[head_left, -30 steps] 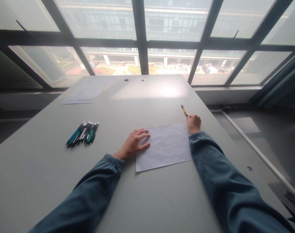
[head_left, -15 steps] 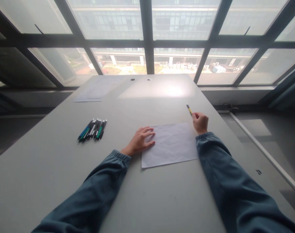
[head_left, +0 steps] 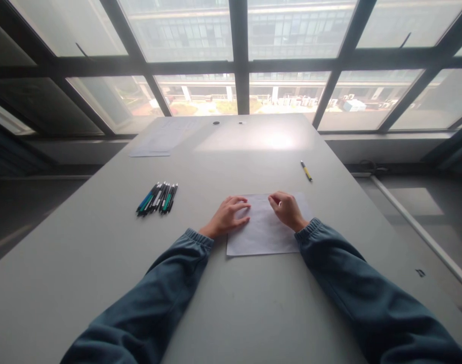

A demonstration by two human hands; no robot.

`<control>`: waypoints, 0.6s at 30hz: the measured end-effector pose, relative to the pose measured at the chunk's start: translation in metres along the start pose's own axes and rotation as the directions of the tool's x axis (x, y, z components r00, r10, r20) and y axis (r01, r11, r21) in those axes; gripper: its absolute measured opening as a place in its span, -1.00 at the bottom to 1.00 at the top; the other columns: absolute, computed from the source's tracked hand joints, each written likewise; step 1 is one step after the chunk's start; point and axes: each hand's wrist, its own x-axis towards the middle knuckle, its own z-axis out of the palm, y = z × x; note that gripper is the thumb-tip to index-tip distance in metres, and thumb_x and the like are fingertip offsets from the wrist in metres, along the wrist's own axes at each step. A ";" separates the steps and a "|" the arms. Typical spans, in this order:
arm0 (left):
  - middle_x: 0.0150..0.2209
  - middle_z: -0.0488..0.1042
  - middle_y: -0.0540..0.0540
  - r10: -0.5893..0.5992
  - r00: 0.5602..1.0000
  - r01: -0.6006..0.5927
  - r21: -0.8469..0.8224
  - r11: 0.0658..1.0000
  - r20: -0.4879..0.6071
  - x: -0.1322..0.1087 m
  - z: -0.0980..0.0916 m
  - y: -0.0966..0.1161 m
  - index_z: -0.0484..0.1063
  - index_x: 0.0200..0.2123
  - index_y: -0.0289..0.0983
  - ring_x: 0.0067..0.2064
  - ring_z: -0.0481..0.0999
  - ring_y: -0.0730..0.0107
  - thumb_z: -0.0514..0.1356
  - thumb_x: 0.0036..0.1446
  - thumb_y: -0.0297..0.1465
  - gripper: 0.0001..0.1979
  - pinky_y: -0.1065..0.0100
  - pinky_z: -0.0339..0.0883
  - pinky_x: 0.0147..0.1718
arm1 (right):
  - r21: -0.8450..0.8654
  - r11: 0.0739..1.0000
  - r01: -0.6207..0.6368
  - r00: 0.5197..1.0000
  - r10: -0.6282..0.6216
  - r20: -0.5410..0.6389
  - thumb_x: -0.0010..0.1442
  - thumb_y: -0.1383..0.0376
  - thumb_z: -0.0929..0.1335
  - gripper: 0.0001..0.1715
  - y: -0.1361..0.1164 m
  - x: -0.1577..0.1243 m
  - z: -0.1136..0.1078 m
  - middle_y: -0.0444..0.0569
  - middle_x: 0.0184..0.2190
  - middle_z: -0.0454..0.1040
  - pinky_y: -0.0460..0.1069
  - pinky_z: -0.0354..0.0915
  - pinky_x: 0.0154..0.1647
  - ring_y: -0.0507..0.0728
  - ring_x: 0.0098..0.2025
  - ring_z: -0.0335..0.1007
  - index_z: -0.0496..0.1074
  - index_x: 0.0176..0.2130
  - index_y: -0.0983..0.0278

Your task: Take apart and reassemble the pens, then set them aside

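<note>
A white sheet of paper (head_left: 264,233) lies on the grey table (head_left: 231,303) in front of me. My left hand (head_left: 227,216) rests flat on the sheet's left edge, fingers stretched out. My right hand (head_left: 287,209) lies on the upper middle of the sheet with its fingers curled loosely and nothing in them. A yellow and black pen (head_left: 306,171) lies by itself on the table, beyond and to the right of my right hand.
A bunch of several pens (head_left: 158,198) lies to the left of my left hand. More paper sheets (head_left: 160,141) lie at the far left of the table near the window. Two small round holes (head_left: 227,123) mark the table's far edge.
My right hand let go of the yellow pen, which now lies on the table, and moved left onto the sheet. My left hand stayed on the paper.
</note>
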 end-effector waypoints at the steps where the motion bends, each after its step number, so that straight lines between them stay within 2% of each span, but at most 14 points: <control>1: 0.15 0.46 -0.17 -0.003 1.000 0.003 0.000 1.000 -0.002 0.000 0.000 0.000 0.55 0.05 -0.15 0.18 0.41 0.06 0.31 0.16 -0.22 -0.62 0.03 0.25 0.25 | -0.004 1.000 -0.002 1.000 0.002 0.031 0.30 0.30 0.32 -0.74 0.002 -0.001 0.003 -0.06 -0.45 0.50 -0.04 0.22 -0.28 0.08 -0.40 0.36 0.53 -0.39 0.27; 7: 0.13 0.47 -0.14 0.009 1.000 -0.009 -0.002 1.000 -0.024 0.000 0.000 0.003 0.56 0.02 -0.13 0.16 0.43 0.09 0.31 0.18 -0.25 -0.67 0.05 0.25 0.24 | -0.030 1.000 0.004 0.994 0.000 0.111 0.28 0.32 0.31 -0.78 0.011 -0.002 0.009 -0.03 -0.40 0.53 -0.04 0.24 -0.25 0.09 -0.36 0.39 0.57 -0.31 0.27; 12: 0.07 0.52 -0.13 0.014 0.990 -0.011 0.024 1.000 -0.141 0.000 0.000 0.010 0.52 0.06 -0.18 0.10 0.47 0.20 0.20 0.29 -0.35 -0.70 0.13 0.30 0.19 | -0.051 0.999 -0.015 0.994 0.021 0.112 0.27 0.30 0.31 -0.75 0.011 -0.003 0.008 -0.02 -0.37 0.55 -0.02 0.27 -0.24 0.12 -0.36 0.43 0.59 -0.19 0.27; 15: -0.02 0.57 -0.12 -0.076 0.965 0.106 0.108 0.989 -0.251 0.001 -0.009 0.008 0.53 0.02 -0.22 0.02 0.50 0.20 0.17 0.30 -0.39 -0.74 0.17 0.35 0.10 | -0.061 0.998 -0.010 0.993 0.018 0.119 0.27 0.29 0.30 -0.73 0.012 -0.004 0.007 0.00 -0.36 0.55 0.00 0.28 -0.23 0.13 -0.34 0.44 0.59 -0.17 0.28; 18: -0.09 0.60 -0.13 -0.192 0.919 0.270 0.196 0.943 -0.344 0.002 -0.028 -0.004 0.55 -0.03 -0.26 -0.02 0.51 0.18 0.15 0.30 -0.41 -0.75 0.19 0.36 0.06 | -0.061 0.998 0.001 0.992 0.006 0.123 0.27 0.28 0.29 -0.72 0.013 -0.005 0.006 0.00 -0.37 0.55 0.01 0.29 -0.22 0.14 -0.35 0.44 0.59 -0.17 0.29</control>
